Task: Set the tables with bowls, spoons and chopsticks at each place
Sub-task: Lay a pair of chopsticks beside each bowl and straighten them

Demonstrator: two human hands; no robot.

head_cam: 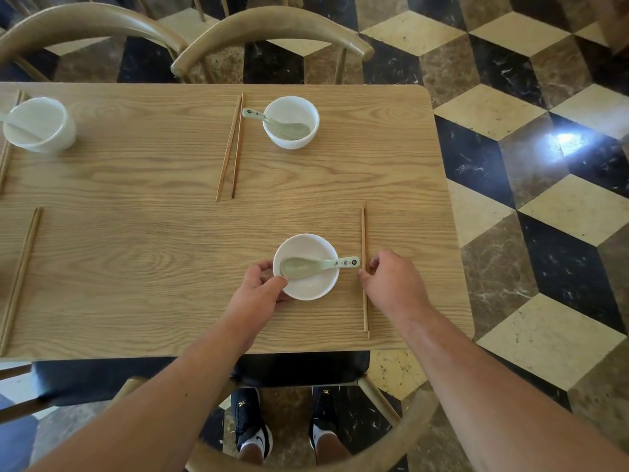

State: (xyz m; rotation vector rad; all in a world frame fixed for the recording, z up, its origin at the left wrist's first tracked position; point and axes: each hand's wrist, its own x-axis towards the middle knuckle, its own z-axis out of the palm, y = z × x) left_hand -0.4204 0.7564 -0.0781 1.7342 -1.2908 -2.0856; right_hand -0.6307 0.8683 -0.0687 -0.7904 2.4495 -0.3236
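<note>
A white bowl (315, 284) sits near the front right of the wooden table (153, 233), with a pale green spoon (316, 266) lying across it, handle to the right. My left hand (260, 289) grips the bowl's left rim between thumb and fingers. A pair of chopsticks (364, 233) lies upright just right of the bowl, and my right hand (394, 279) pinches them at their middle. Across the table stands a second white bowl (291, 122) with a spoon (272, 121) in it and chopsticks (231, 148) to its left.
A third bowl (39, 126) with a spoon stands at the far left, and another chopstick pair (20, 279) lies at the front left. Two wooden chairs (272, 32) stand behind the table. A dark-seated chair (306, 366) is pushed under the near edge.
</note>
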